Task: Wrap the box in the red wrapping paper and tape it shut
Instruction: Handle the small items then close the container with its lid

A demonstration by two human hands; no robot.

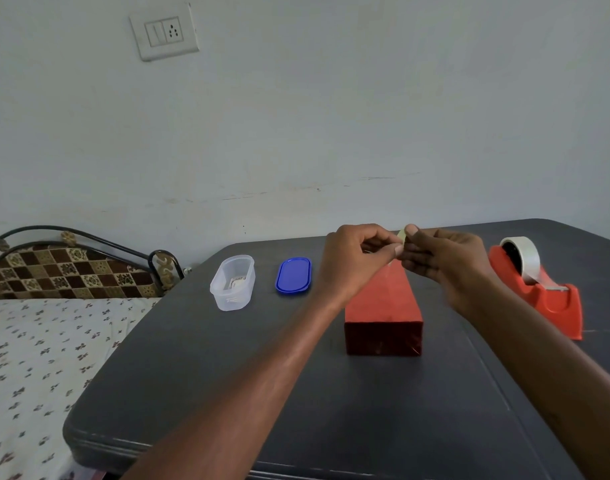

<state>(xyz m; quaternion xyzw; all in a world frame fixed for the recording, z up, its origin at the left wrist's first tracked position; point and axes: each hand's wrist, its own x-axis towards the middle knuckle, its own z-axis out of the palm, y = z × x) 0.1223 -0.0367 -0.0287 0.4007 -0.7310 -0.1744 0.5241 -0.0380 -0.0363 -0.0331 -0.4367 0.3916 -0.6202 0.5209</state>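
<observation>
Your left hand and right hand pinched a tape strip at 12 o'clock of the red-wrapped box.

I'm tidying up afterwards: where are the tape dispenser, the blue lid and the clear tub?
tape dispenser [553,299], head view, red base.
blue lid [293,275], head view, top face.
clear tub [231,284], head view, side wall.

Red-wrapped box lying lengthwise at desk centre, near end dark; small tape piece pinched above far end.
</observation>
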